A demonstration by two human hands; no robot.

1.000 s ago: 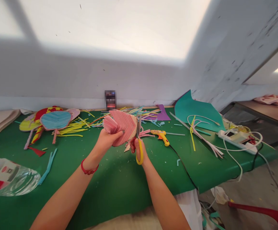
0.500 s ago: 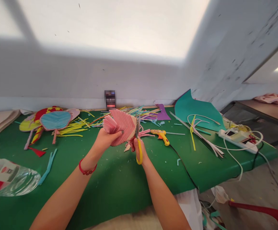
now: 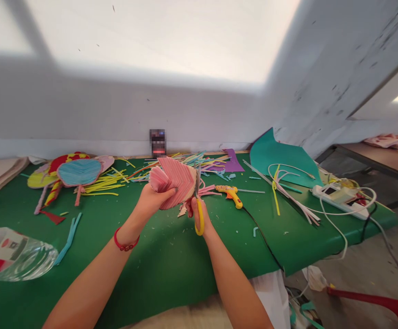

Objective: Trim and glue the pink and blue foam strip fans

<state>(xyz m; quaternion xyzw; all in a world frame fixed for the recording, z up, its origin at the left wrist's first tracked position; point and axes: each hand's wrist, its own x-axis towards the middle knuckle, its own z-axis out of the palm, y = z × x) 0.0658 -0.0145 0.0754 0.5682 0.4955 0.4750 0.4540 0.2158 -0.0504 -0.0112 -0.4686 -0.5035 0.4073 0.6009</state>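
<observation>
My left hand [image 3: 153,200] grips a pink woven leaf-shaped fan piece [image 3: 175,181] above the green table [image 3: 171,260], fingers wrapped round its lower edge. A red string bracelet circles that wrist. My right hand [image 3: 199,214] is closed in the yellow handles of a pair of scissors [image 3: 199,201], whose blades point up at the right edge of the pink piece. Small pink offcuts [image 3: 182,211] lie just under the hands.
Finished fans in blue, yellow and red [image 3: 73,173] lie at the back left among coloured strips [image 3: 123,176]. A yellow glue gun [image 3: 229,194], teal sheet [image 3: 281,160], power strip [image 3: 339,197] with cords sit right. A plastic bottle [image 3: 12,253] lies near left.
Almost nothing has changed; the hands and the pink piece have shifted only slightly, and the scissors stay at its right edge.
</observation>
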